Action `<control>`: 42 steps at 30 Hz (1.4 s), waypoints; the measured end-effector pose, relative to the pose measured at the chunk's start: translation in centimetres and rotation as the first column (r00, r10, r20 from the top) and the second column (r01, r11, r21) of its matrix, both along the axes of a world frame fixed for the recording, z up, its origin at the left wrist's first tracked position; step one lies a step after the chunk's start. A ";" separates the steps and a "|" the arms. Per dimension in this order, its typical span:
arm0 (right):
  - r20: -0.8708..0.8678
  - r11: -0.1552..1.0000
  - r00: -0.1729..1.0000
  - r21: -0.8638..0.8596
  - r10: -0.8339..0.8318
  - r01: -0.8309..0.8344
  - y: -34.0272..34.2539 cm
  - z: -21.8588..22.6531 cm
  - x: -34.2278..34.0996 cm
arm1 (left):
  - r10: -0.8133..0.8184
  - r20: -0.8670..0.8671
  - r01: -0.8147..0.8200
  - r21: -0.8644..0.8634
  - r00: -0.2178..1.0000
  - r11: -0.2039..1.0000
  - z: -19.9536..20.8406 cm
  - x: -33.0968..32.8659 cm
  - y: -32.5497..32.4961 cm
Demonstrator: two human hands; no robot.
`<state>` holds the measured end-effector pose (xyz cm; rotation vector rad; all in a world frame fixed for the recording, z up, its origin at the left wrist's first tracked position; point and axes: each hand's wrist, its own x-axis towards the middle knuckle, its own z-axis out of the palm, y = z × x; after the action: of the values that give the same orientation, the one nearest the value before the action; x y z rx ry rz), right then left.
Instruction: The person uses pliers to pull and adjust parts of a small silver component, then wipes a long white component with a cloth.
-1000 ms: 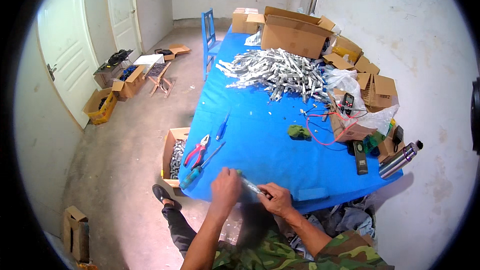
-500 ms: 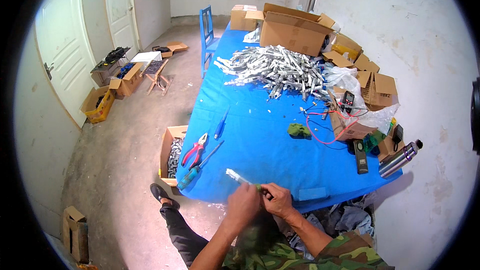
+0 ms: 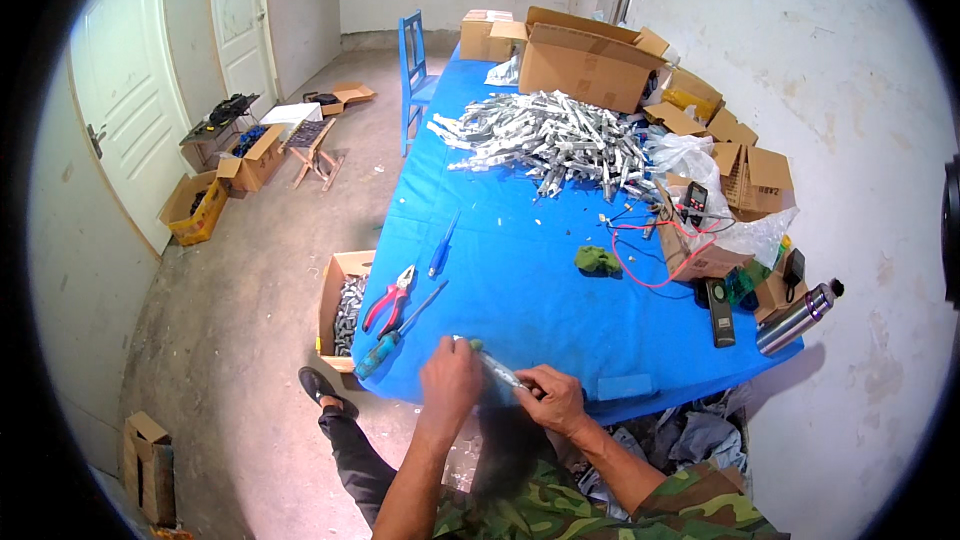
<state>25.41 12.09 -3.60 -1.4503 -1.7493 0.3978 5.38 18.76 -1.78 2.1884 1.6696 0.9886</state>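
A slim silvery-white rod [image 3: 500,371] slants between my two hands just over the table's near edge. My right hand [image 3: 556,402] is closed around its lower right end. Up at the far left end, my left hand [image 3: 450,380] wraps the rod with a bit of green cloth [image 3: 476,345] showing beside the fingers. Most of that cloth is hidden in the grip. Farther up the blue-covered table lies a big heap of similar silvery-white pieces [image 3: 560,140]. A crumpled green cloth [image 3: 597,260] rests in front of the heap.
Left of my hands lie red-handled pliers [image 3: 388,302], a blue screwdriver [image 3: 440,255] and a teal-handled screwdriver [image 3: 380,352]. A box of metal parts [image 3: 349,315] stands beside the table. Along the right are cartons [image 3: 580,70], a meter with red leads [image 3: 695,202] and a steel flask [image 3: 798,320].
My left hand has slid away from my right hand along the rod to its far end, carrying the green cloth. The right hand has stayed almost in place.
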 end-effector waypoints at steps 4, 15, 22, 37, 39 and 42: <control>0.002 1.000 1.000 0.006 -0.007 0.007 -0.1 0.3 -0.1 | -0.042 0.004 0.042 0.047 0.999 0.998 0.3 0.4 -0.9; 0.015 0.998 0.998 0.025 -0.065 0.064 0.1 -2.0 0.7 | -0.239 0.022 0.240 -0.103 0.971 0.965 1.3 3.4 -3.5; -0.022 0.995 0.999 -0.090 -0.031 0.029 -0.1 -0.6 0.3 | -0.077 -0.027 0.076 -0.015 0.997 0.997 0.3 1.4 -0.5; 0.033 0.998 0.998 0.023 -0.054 0.053 0.2 -1.9 0.6 | -0.234 -0.049 0.228 -0.114 0.971 0.967 2.1 3.3 -3.8; 0.015 0.999 0.999 0.016 -0.047 0.046 0.1 -1.9 0.6 | -0.254 -0.054 0.242 -0.168 0.966 0.956 1.6 3.8 -4.2; 0.008 0.999 0.999 0.024 -0.043 0.043 0.0 -1.5 0.5 | -0.250 -0.042 0.237 -0.201 0.967 0.951 2.6 3.6 -3.8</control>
<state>25.91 12.11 -5.11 -1.4725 -1.7208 0.3476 9.00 14.92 0.81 2.2472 1.4100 0.6655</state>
